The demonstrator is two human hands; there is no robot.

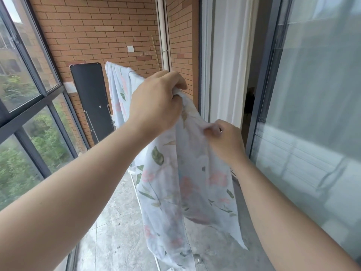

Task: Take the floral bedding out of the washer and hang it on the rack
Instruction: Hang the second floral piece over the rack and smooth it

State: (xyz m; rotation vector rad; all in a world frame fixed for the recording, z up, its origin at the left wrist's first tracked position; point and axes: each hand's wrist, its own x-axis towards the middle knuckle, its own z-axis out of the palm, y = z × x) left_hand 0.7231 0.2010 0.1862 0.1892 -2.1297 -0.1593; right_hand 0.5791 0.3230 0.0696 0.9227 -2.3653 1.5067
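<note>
The floral bedding (185,188) is pale blue with pink flowers and green leaves. It drapes from the far end by the brick wall down toward the floor in front of me. My left hand (156,102) is raised and clenched on the cloth's upper edge. Lower and to the right, my right hand (224,139) pinches the same edge. Of the rack (133,182), only thin white bars show beneath the cloth; the rest is hidden. No washer is in view.
A black folded panel (91,98) leans against the brick wall (97,32). Tall windows (25,114) run along the left. A sliding glass door (312,114) and an open doorway (250,106) are on the right. The floor (117,231) is grey concrete.
</note>
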